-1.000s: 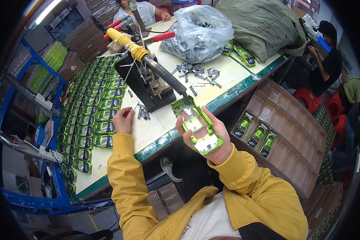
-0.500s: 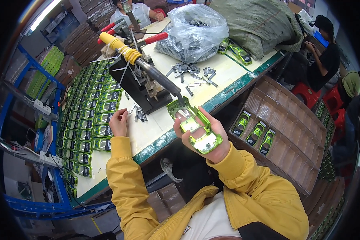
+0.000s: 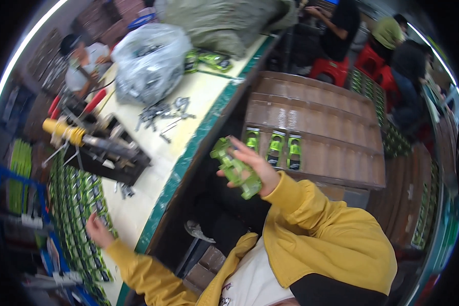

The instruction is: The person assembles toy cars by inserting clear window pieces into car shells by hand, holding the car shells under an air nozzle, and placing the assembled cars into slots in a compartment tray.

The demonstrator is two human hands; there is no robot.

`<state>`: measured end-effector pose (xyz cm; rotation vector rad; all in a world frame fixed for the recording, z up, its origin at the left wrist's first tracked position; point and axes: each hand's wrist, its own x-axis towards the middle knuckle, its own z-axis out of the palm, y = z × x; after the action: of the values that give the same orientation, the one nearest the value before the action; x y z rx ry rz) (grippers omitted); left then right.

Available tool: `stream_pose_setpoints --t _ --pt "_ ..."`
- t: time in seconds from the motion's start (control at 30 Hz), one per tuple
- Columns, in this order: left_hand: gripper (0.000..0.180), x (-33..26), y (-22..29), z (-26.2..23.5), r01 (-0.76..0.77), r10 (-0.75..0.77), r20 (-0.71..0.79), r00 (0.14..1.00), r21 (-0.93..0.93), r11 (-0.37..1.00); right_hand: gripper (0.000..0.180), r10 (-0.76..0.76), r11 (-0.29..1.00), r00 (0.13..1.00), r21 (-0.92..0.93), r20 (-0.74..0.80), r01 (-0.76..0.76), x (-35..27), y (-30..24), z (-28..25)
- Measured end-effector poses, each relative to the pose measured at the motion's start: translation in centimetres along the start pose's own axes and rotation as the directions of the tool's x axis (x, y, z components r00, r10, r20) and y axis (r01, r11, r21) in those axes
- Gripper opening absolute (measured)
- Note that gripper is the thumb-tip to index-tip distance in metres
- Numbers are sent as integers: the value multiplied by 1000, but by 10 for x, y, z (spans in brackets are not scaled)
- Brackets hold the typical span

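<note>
My right hand (image 3: 264,176) holds a light-green plastic shell (image 3: 233,166) with cut-out openings, in the air beyond the table's near edge. Its fingers wrap round the shell, and motion blurs the piece. Over the left part of the table, my left hand (image 3: 100,232) is empty, thumb and fingers apart. It is at the border of close-set rows of green-and-black car-shaped pieces (image 3: 81,219). Whether it touches them I cannot tell. A black bench press (image 3: 112,153) with a yellow-wrapped lever stands beyond that hand. Small metal parts (image 3: 125,190) lie beside its base.
A brown compartment tray (image 3: 336,115) with three green pieces (image 3: 275,148) stands right of the table. Toward the back are loose metal parts (image 3: 158,115), a clear plastic bag (image 3: 150,64) and a large grey-green sack (image 3: 214,23). Other people sit beyond, some near red stools (image 3: 331,70).
The view has swung to the right. My right hand has carried the green shell away from the press toward the tray. My left hand has moved from beside the metal parts toward the green rows.
</note>
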<state>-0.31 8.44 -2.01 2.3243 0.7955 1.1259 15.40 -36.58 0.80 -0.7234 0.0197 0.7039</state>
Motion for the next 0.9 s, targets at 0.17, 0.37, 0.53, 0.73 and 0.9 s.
stream_pose_setpoints --t 0.17,0.37,0.53,0.73,0.9 --pt "59 -12 -36 -82 4 -171 224 960 596 803 56 -777 -299 604 -949 178 -105 -45 -47 -162" --pt "78 -3 -32 -94 -133 -136 430 893 541 831 58 -747 -196 586 -739 -313 -644 -58 -36 -246" --pt "78 3 -9 -97 -125 -214 517 829 544 829 65 -775 -177 512 -650 -371 -739 -43 -23 -249" --pt "55 -50 59 -98 -232 -65 487 871 524 820 52 -810 -412 520 -895 272 -174 -21 -16 -198" --pt "51 -79 102 -63 -306 134 501 855 280 910 40 -294 -138 625 -680 723 720 -6 46 22"
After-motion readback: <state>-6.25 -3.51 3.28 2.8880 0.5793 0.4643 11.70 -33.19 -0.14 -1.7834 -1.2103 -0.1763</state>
